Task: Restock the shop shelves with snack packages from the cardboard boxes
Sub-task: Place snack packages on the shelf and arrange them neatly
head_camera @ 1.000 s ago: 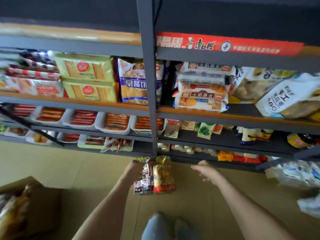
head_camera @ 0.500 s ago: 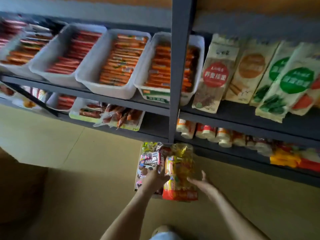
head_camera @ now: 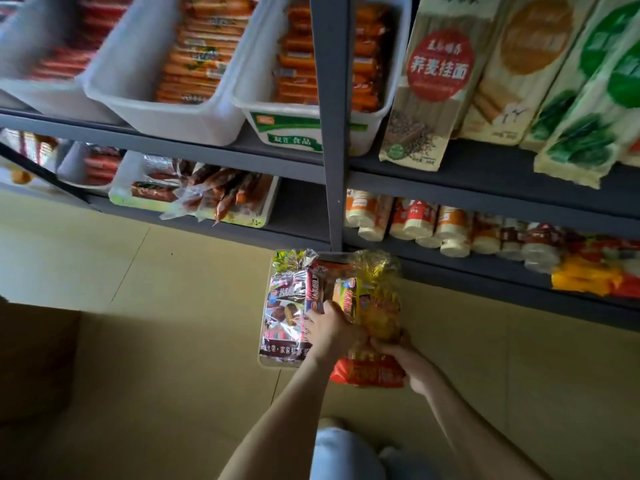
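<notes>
The snack packages hang at the frame's centre, their crimped tops just at the foot of the grey steel upright and the front lip of the bottom shelf; whether they rest on the floor cannot be told; the left hand curls its fingers over the middle of the bundle, gripping it beside the glossy silver pack; the right hand, at 4 o'clock of the left, clutches the lower end of the crinkly yellow pack; open tan floor spreads toward 9 o'clock, up to a shadowed brown cardboard box; at 12 o'clock smooth white plastic bins overhang their shelf edge; flat noodle packs lean at 1 o'clock.
</notes>
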A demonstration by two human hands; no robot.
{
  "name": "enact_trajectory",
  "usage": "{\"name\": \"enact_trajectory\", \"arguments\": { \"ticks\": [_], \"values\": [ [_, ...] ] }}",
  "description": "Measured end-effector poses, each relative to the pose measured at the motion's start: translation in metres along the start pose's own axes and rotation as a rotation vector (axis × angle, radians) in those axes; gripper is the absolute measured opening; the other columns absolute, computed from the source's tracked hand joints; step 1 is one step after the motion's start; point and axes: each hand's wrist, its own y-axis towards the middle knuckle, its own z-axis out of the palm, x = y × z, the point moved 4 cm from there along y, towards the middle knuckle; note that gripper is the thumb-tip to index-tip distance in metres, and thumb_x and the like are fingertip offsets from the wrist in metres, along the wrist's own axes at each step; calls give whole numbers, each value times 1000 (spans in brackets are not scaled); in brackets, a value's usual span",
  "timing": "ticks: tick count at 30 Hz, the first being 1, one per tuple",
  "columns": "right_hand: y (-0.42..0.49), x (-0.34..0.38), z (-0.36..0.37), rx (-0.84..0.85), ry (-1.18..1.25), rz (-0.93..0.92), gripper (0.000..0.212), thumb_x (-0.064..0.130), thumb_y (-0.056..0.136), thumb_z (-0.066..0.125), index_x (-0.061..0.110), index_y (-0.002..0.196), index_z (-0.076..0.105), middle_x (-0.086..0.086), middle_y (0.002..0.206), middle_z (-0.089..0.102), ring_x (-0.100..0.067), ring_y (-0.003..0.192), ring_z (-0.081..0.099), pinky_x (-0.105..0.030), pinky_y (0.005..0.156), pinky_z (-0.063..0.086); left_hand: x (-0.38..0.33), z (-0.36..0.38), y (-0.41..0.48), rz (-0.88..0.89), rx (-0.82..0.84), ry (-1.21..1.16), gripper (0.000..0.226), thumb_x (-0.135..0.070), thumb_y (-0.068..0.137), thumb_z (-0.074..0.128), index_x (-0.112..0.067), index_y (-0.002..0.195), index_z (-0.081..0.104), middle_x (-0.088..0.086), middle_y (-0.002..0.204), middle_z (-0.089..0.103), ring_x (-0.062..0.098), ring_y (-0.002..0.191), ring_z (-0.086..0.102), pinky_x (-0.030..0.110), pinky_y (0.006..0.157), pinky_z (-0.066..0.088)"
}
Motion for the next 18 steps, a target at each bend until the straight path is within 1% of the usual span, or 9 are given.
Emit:
{"name": "enact_trajectory", "arguments": {
  "ticks": [3,6,8,10,11,13,14,16,18],
  "values": [
    [-23,-1,-19,-102,7,-77,104,51,28,94,27,119,48,-5,114,66,-22,99,67,-44,78,58,-21,-27,-51,81,44,-143,80,-21,72,75,-17,138,29,16,131,36,36,122,39,44,102,39],
    [-54,11,-46,-187,-56,-154,103,60,27,92,34,117,48,-1,117,62,-22,107,61,-46,88,54,-46,-63,-111,196,156,-274,83,-14,70,81,-14,133,28,5,116,53,20,99,53,28,76,46],
    [-113,40,-53,-198,-56,-167,95,62,29,91,38,111,51,-1,116,61,-22,109,60,-45,88,54,-67,-90,-155,245,202,-328,94,-22,58,89,-16,129,28,0,113,58,18,102,58,30,80,52],
    [-205,91,-50,-206,-10,-170,77,52,40,93,31,105,58,-5,115,62,-23,105,63,-43,86,55,-80,-109,-186,261,213,-369,99,-36,43,92,-22,120,32,3,112,63,21,102,62,41,85,55],
    [-245,111,-51,-207,4,-175,67,44,48,92,26,103,59,-6,113,64,-23,103,64,-43,87,55,-88,-120,-203,279,231,-375,96,-37,42,92,-22,117,33,4,111,64,20,98,64,40,78,56],
    [-326,151,-47,-182,27,-219,60,35,58,87,18,108,58,-5,110,67,-25,103,64,-38,85,53,-111,-153,-254,324,276,-395,81,-18,58,90,-16,117,35,6,109,63,15,88,64,27,60,53],
    [-357,165,-47,-160,57,-244,61,30,63,84,15,114,53,-3,110,66,-24,105,62,-36,85,50,-122,-170,-279,354,298,-411,72,-5,65,85,-13,118,36,6,106,62,11,81,64,21,53,50],
    [-413,189,-48,-118,145,-274,66,21,71,79,19,119,34,-1,113,57,-23,109,55,-42,93,46,-141,-197,-318,406,350,-414,59,7,73,75,-12,114,36,4,95,60,2,62,62,16,44,45],
    [-459,208,-53,-127,179,-322,89,30,63,84,23,128,22,-1,125,49,-24,118,49,-50,104,40,-158,-219,-356,440,411,-413,55,9,76,71,-16,112,37,4,91,59,0,51,60,18,41,43]
  ]
}}
